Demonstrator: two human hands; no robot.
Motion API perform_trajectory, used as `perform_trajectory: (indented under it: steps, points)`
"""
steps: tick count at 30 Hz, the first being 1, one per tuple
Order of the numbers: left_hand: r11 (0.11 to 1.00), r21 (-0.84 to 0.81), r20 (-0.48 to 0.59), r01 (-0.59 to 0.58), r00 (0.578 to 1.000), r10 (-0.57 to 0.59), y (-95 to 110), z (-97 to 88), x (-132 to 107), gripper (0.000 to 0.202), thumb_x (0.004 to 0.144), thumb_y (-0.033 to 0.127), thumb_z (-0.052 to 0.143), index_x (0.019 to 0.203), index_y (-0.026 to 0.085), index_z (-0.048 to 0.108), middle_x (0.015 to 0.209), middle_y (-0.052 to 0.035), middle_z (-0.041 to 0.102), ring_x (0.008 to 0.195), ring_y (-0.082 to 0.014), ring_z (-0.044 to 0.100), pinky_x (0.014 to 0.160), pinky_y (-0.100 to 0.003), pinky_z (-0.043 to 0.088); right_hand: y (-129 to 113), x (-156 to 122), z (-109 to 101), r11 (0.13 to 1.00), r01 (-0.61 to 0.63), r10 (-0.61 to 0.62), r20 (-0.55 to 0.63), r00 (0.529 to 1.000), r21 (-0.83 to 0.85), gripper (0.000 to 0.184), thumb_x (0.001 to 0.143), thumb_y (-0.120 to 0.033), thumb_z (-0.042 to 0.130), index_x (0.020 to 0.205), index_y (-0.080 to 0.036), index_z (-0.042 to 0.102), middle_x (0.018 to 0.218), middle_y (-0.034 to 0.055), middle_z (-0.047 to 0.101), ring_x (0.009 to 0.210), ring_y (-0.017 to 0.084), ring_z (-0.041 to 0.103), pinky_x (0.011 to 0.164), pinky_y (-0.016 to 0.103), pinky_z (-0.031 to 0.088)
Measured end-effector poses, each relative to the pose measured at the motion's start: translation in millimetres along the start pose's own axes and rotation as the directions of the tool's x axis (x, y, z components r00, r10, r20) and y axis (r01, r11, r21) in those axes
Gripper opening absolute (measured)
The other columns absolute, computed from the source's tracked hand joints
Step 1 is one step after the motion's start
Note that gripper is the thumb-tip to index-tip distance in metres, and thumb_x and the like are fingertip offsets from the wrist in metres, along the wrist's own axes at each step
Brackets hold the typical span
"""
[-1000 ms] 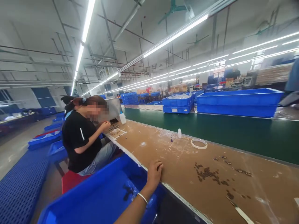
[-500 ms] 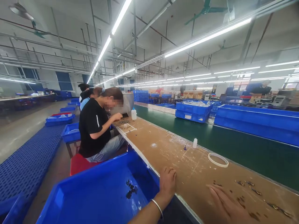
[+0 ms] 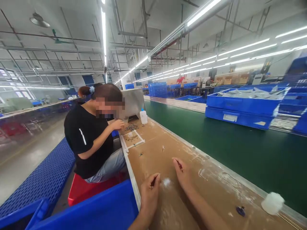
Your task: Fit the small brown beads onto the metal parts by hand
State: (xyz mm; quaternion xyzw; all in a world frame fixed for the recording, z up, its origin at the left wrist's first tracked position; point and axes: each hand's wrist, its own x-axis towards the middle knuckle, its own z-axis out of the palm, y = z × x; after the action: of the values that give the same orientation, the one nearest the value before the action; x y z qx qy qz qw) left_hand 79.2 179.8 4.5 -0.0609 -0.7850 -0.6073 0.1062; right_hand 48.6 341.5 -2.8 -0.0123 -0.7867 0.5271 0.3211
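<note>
My left hand [image 3: 150, 195] is over the near edge of the brown worktable [image 3: 153, 159], thumb and fingertips pressed together. To its right and a little farther forward, my right hand [image 3: 182, 175] is also closed in a pinch above the tabletop. Whatever either pinch holds is too small or too hidden to make out. Between the hands lies a whitish spot on the board. The nearest loose item ahead of them is a small dark-and-gold piece [image 3: 141, 154].
A co-worker in a black shirt [image 3: 83, 137] sits ahead on a red stool [image 3: 81, 191], bent over a pile of small metal parts [image 3: 131, 127]. A blue-capped bottle [image 3: 143, 117] stands beyond. Blue bins [image 3: 96, 210] flank the near left; a white container [image 3: 272, 203] stands right.
The view has swung left and moved closer to the co-worker. Both hands now appear farther along the table and nearer each other; the right hand's fingers have drawn into a pinch.
</note>
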Motion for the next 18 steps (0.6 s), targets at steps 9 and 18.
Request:
perform_trajectory:
  steps: [9, 18]
  points:
    - [0.911, 0.399, 0.003, -0.106, 0.993, 0.114, 14, -16.3, 202, 0.017, 0.086, 0.021, 0.059, 0.095, 0.022, 0.074, 0.108, -0.0067, 0.072, 0.108, -0.0231, 0.062, 0.101, -0.037, 0.043, 40, 111, 143, 0.936, -0.245, 0.285, -0.134, 0.949, 0.253, 0.04, 0.097, -0.05, 0.046, 0.1, -0.014, 0.062, 0.096, 0.0054, 0.066, 0.087, 0.017, 0.064, 0.081, 0.037, 0.051]
    - [0.817, 0.568, -0.118, 0.104, 0.992, -0.044, -22, -9.0, 399, 0.036, 0.092, 0.033, 0.061, 0.124, 0.017, 0.057, 0.125, -0.0109, 0.059, 0.105, -0.0236, 0.062, 0.087, -0.045, 0.054, 38, 113, 156, 0.905, -0.27, 0.305, -0.06, 0.951, 0.328, 0.037, 0.098, -0.046, 0.042, 0.1, -0.018, 0.066, 0.097, 0.008, 0.067, 0.09, 0.018, 0.064, 0.08, 0.03, 0.051]
